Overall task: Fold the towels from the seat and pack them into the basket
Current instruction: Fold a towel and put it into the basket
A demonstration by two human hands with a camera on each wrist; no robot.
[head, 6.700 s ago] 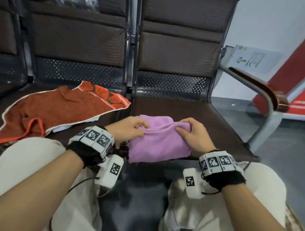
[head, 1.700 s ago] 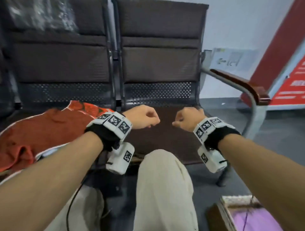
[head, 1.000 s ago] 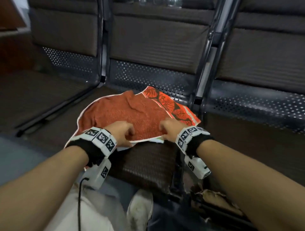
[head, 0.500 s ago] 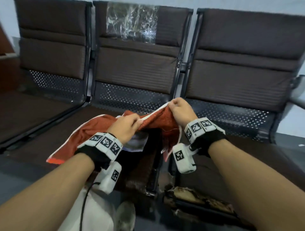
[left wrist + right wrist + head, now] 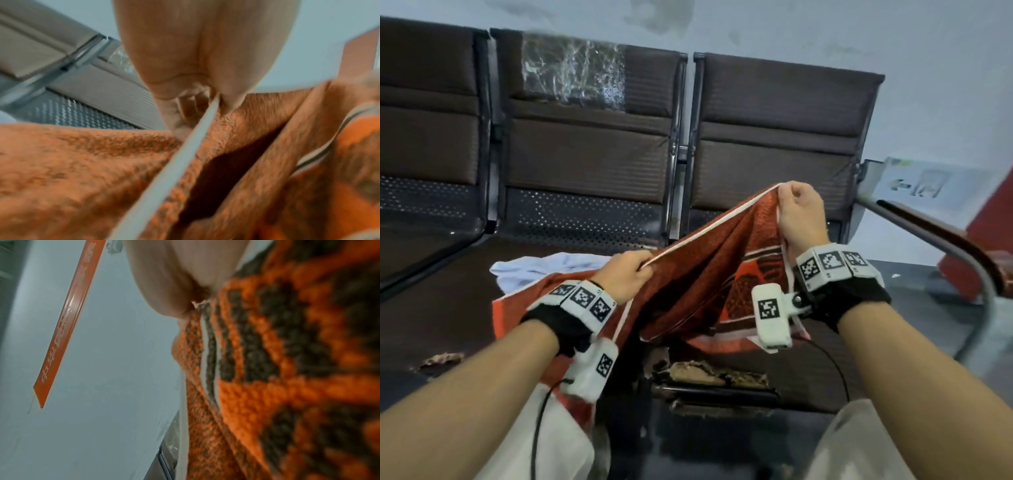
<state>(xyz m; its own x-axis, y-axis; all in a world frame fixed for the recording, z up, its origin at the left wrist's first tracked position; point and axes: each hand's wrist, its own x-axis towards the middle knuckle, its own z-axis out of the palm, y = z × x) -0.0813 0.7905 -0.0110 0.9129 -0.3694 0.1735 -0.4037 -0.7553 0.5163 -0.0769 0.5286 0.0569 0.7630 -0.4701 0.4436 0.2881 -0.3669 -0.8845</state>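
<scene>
towel [image 5: 709, 274], orange with a white hem, hangs in the air over the seat [image 5: 808, 370], stretched between both hands. left hand [image 5: 625, 277] pinches the hem low down, right hand [image 5: 796, 212] pinches a corner higher up. the cloth sags in folds and its lower end trails off the seat's front edge toward the knees. if the pinches sit on uneven points the fold may come out crooked, and a light hold on the thin hem could slip. white towel [image 5: 544, 270] waits behind; no basket in view.
</scene>
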